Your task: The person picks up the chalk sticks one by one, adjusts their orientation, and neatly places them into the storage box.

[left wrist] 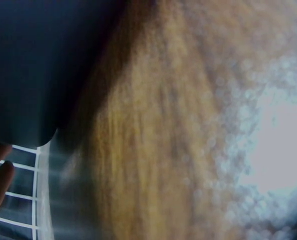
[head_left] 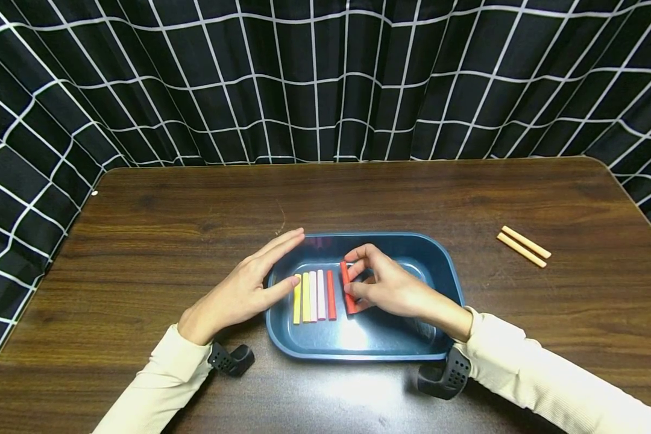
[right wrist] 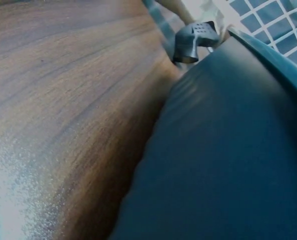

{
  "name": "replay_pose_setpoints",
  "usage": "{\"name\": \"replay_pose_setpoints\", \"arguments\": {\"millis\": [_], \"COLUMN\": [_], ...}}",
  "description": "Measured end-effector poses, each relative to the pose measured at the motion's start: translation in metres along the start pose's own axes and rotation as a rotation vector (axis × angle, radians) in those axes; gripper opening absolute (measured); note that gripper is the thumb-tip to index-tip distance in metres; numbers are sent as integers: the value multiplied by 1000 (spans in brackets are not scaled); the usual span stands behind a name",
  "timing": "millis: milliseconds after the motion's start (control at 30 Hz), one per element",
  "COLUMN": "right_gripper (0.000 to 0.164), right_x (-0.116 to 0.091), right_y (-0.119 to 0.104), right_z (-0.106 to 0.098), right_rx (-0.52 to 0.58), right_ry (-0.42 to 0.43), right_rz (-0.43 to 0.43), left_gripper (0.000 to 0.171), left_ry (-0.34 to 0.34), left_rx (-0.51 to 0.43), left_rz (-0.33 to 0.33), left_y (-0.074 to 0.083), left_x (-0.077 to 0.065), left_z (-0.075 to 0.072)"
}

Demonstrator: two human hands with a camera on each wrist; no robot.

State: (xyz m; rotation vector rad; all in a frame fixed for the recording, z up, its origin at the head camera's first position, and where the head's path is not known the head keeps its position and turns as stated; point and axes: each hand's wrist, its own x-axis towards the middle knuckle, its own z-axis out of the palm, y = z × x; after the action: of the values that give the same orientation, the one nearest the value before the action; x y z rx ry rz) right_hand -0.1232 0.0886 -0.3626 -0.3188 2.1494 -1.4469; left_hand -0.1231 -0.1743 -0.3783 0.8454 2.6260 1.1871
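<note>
In the head view a blue tray point(head_left: 358, 356) holds a row of chalk sticks: a yellow stick point(head_left: 296, 301), a paler yellow stick point(head_left: 306, 298), two pale pink ones and a red stick point(head_left: 331, 295). To the right of that row, my right hand point(head_left: 387, 283) pinches another red chalk stick point(head_left: 349, 292) between thumb and fingers, nearly upright in the picture. My left hand point(head_left: 244, 289) reaches over the tray's left rim with fingers extended. Its thumb tip is at the top of the yellow stick; whether it touches is unclear. Neither wrist view shows the chalk.
Two pale orange chalk sticks point(head_left: 523, 246) lie side by side on the brown wooden table point(head_left: 168, 241), right of the tray. A black curtain with white grid lines point(head_left: 325, 78) hangs behind the table. The tray's outer wall point(right wrist: 218, 150) fills much of the right wrist view.
</note>
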Motion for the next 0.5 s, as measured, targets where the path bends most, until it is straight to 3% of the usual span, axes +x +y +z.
{"name": "replay_pose_setpoints", "arguments": {"millis": [500], "right_gripper": [48], "right_x": [0], "right_y": [1], "right_z": [1], "right_rx": [73], "right_ry": [-40], "right_rz": [15], "left_gripper": [65], "left_ry": [-8], "left_rx": [-1], "left_rz": [-8], "left_y": [0], "left_x": [0], "left_z": [0]}}
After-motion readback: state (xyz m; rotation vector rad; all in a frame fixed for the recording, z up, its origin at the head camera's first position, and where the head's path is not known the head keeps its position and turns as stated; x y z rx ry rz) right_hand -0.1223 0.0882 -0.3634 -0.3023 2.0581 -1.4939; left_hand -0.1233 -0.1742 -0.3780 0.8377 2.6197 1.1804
